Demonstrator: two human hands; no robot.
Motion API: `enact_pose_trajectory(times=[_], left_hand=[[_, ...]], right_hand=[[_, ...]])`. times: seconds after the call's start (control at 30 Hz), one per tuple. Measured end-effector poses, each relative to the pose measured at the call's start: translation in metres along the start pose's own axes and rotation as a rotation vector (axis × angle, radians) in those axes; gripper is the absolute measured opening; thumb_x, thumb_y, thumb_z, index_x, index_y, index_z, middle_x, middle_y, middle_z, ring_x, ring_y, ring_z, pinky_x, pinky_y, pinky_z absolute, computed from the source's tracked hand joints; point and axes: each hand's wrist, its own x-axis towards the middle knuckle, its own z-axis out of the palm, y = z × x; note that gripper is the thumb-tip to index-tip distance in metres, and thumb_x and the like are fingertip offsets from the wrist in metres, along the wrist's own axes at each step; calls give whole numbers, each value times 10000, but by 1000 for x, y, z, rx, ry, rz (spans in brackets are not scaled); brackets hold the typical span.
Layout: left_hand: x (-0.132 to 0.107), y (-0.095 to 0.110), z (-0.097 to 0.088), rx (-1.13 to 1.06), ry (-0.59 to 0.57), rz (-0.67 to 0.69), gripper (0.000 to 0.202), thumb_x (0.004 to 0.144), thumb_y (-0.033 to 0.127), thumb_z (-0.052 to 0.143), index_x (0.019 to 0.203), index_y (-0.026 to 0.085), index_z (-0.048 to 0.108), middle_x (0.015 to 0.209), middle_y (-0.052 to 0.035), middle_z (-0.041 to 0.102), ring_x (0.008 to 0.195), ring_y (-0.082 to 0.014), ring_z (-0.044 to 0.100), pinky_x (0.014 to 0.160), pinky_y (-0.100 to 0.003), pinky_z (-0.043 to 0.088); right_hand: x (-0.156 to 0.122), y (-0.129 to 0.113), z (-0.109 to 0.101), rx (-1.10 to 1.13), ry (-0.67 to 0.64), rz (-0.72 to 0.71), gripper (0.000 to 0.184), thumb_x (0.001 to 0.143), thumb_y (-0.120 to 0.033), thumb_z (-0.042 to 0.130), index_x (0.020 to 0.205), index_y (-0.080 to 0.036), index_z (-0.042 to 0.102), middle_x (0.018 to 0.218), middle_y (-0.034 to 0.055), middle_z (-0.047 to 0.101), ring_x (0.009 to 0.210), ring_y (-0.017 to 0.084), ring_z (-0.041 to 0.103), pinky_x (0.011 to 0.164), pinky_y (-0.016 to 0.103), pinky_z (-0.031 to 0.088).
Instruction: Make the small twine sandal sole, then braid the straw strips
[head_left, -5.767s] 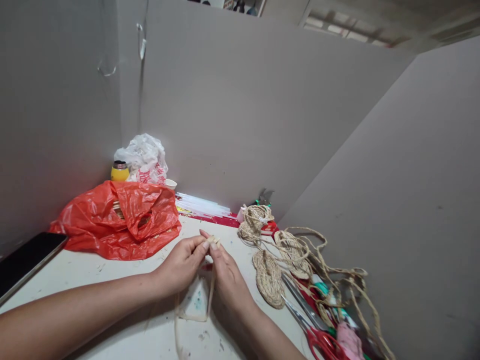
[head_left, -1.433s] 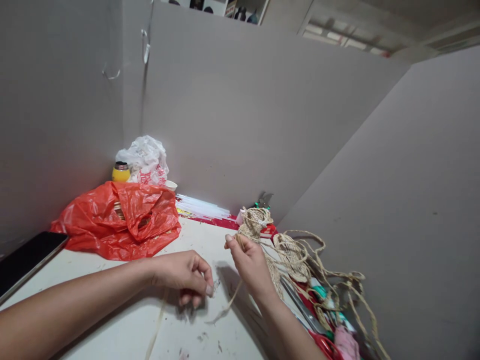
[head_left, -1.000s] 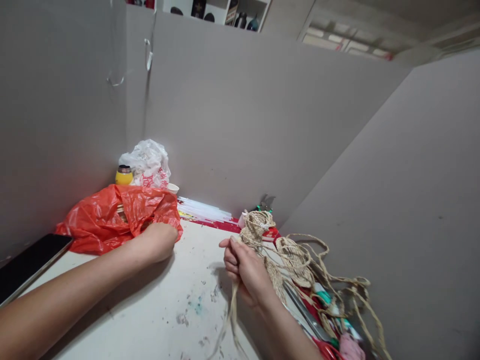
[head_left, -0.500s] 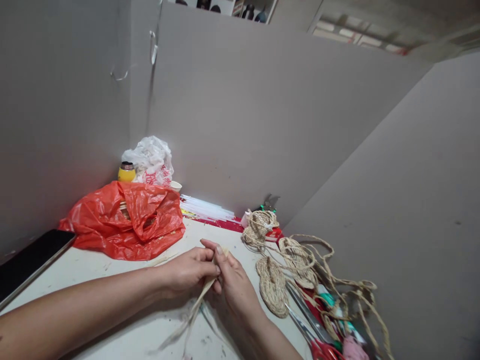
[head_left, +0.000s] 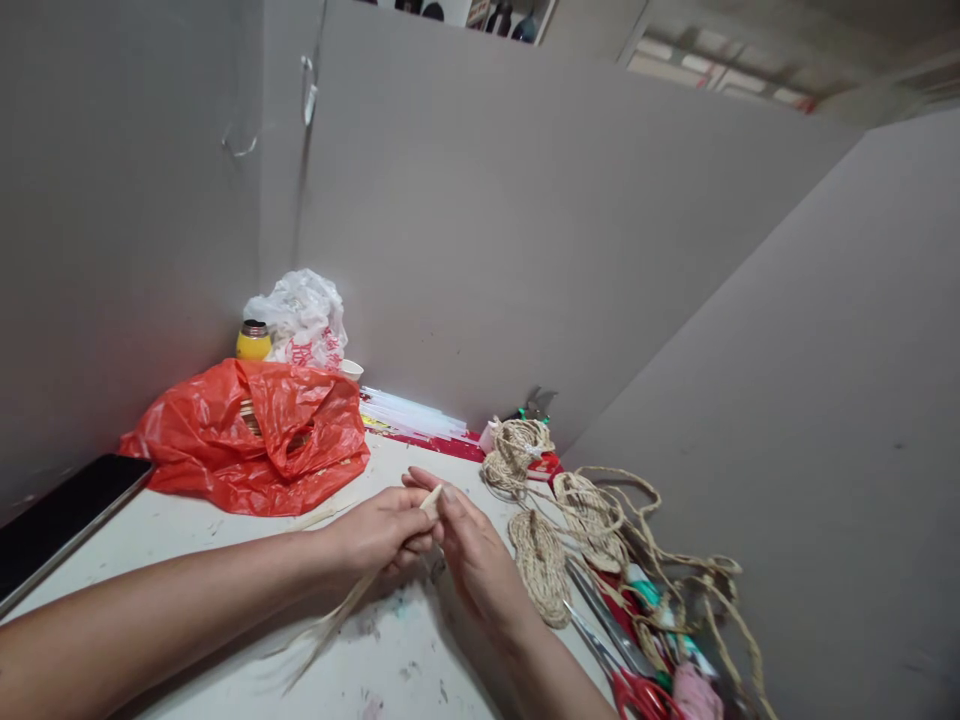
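Since a second ago the left hand (head_left: 379,528) has come back from the red plastic bag (head_left: 255,440) to meet the right hand (head_left: 476,555) over the middle of the worktop (head_left: 187,560). Both hands close in a fingertip pinch on the upper end of the straw strips (head_left: 432,497), whose tails trail toward the near-left edge. A firm pinch near the end, with the strips flat and aligned, would likely serve best.

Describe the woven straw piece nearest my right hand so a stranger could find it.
Go to the right side of the white table. Just right of the right hand lies a flat, oval woven sole. Unlike the two rounder bundles behind it, it lies flat and is nearest the hand.
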Motion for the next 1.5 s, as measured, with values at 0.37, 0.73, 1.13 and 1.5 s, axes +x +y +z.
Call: enact_pose_trajectory(times=[0.37, 0.73, 1.13, 1.5], left_hand=[[-1, 0, -3, -111, -58, -72, 247, 803, 417, 520, 753, 200, 413, 525, 109, 256, 397, -29, 120, 393, -207, 56], [-2, 5, -4, -128, -92, -144, 296, 825, 476, 483, 743, 197, 426, 514, 105, 231, 409, -35, 94, 378, -188, 38], [6, -10, -8, -58, 5, 45, 305, 868, 492, 454, 780, 201, 428, 510, 104, 239, 411, -45, 130, 379, -189, 109], [6, -13, -4, 78, 125, 83, 403, 814, 564, 480, 695, 181, 442, 472, 101, 287, 400, -45, 183, 397, -196, 149]], right_hand=[[10, 6, -18, 31, 71, -96, 315, 739, -412, 700, 969, -199, 719, 734, 16, 644, 713, 148, 555, 729, 276, 426], [12, 5, -21, 109, -68, -108, 129, 793, -307, 670, 745, -195, 632, 584, -39, 577, 563, 95, 504, 600, 215, 398], [15, 2, -18, 212, -74, -38, 215, 792, -356, 665, 902, -184, 732, 614, -11, 621, 598, 92, 545, 631, 212, 431], [16, 11, -21, 41, 32, -51, 207, 739, -343, 707, 837, -162, 732, 606, 3, 632, 597, 126, 543, 646, 271, 431]])
